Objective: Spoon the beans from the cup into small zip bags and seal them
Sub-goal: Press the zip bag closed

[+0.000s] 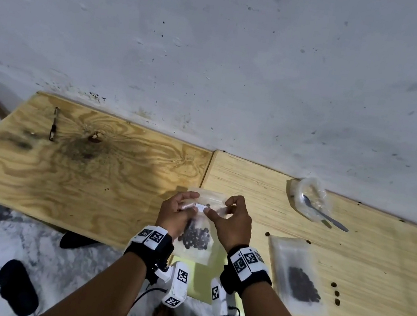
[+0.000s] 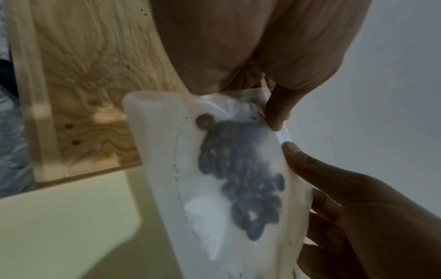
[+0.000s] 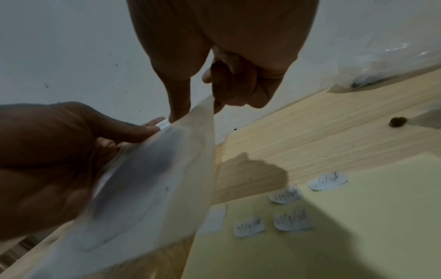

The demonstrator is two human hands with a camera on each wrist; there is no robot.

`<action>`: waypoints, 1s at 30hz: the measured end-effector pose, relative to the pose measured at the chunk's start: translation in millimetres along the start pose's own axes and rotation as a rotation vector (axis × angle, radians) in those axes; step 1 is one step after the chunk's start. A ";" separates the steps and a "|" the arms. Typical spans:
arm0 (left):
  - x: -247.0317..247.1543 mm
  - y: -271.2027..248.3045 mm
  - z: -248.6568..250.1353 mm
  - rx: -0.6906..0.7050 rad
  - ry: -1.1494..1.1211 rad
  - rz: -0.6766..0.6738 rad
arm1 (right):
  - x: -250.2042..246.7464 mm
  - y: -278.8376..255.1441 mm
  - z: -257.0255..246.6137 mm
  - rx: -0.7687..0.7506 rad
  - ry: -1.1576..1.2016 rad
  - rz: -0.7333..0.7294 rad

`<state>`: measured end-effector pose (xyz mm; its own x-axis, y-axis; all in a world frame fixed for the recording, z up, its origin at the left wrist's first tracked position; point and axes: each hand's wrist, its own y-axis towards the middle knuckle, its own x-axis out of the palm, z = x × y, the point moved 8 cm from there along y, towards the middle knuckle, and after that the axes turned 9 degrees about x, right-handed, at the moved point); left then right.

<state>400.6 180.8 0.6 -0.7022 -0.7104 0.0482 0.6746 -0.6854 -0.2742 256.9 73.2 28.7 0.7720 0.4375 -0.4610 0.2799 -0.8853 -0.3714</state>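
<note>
Bag point(image 1: 195, 240) of dark beans point(image 1: 194, 237) hangs above the near table edge point(image 1: 97, 233), held up between both hands. The left hand point(image 1: 175, 214) and right hand point(image 1: 232, 223) each pinch its top strip with thumb and fingers curled, a small white label point(image 1: 201, 207) between them, perhaps stuck on. A second filled bag point(image 1: 297, 278) lies flat to the right; spoon point(image 1: 325, 214) and cup point(image 1: 308, 194) sit far right.

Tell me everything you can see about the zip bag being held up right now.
The zip bag is small, of frosted translucent plastic, with dark beans heaped in its lower half. It hangs upright above the table's near edge. The left hand and right hand pinch its top strip, where a small white label sits between the thumbs.
</note>
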 end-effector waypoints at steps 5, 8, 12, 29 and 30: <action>23.4 0.4 0.1 -0.086 -0.113 0.064 | -19.9 2.6 28.4 0.006 0.081 -0.121; 58.2 -3.7 0.2 -0.102 -0.115 -0.006 | -49.6 2.6 54.7 0.128 0.104 -0.214; 110.8 -15.9 -6.1 -0.075 0.103 -0.139 | -111.0 15.6 85.5 0.166 0.186 -0.106; 461.4 -124.8 -119.8 -0.269 0.363 -0.593 | -405.8 15.2 291.7 0.386 -0.203 0.296; 472.3 -130.8 -126.1 -0.295 0.361 -0.611 | -411.6 15.5 299.9 0.400 -0.245 0.292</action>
<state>-47.9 -44.9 -61.8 -0.9957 -0.0883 -0.0296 0.0901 -0.8323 -0.5469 -227.7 -73.3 -29.0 0.6163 0.2486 -0.7472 -0.2017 -0.8674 -0.4549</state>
